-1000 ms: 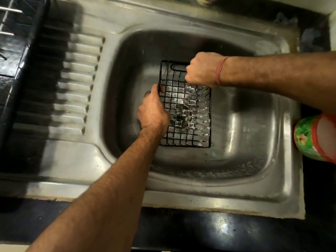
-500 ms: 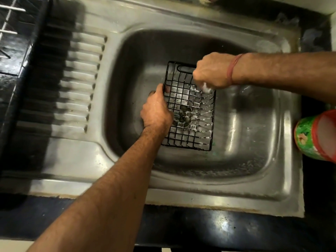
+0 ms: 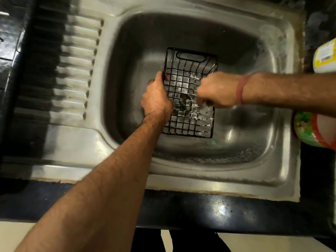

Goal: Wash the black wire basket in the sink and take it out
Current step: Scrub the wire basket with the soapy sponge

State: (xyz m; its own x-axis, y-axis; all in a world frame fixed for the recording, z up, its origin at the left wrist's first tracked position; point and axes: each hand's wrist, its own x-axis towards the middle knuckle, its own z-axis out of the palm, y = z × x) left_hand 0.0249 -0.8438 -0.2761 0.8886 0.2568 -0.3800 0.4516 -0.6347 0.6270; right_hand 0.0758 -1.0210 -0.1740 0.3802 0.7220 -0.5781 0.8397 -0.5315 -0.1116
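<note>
In the sink [image 3: 254, 160], left-hand fingers [image 3: 160, 77] grip the basket's [image 3: 189, 124] left rim.

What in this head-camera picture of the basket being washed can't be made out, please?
- Whatever the right hand grips: its curled, motion-blurred fingers hide it; only white foam shows.
- The left hand's fingertips: curled round the black wire basket's left rim.
- The sink drain: masked by basket wires and suds.
- The green and red container and the yellow-labelled bottle: cut off by the right edge.
- The tap: out of view.

Glossy steel sink [image 3: 200, 171], black wire basket [image 3: 183, 75]
</note>
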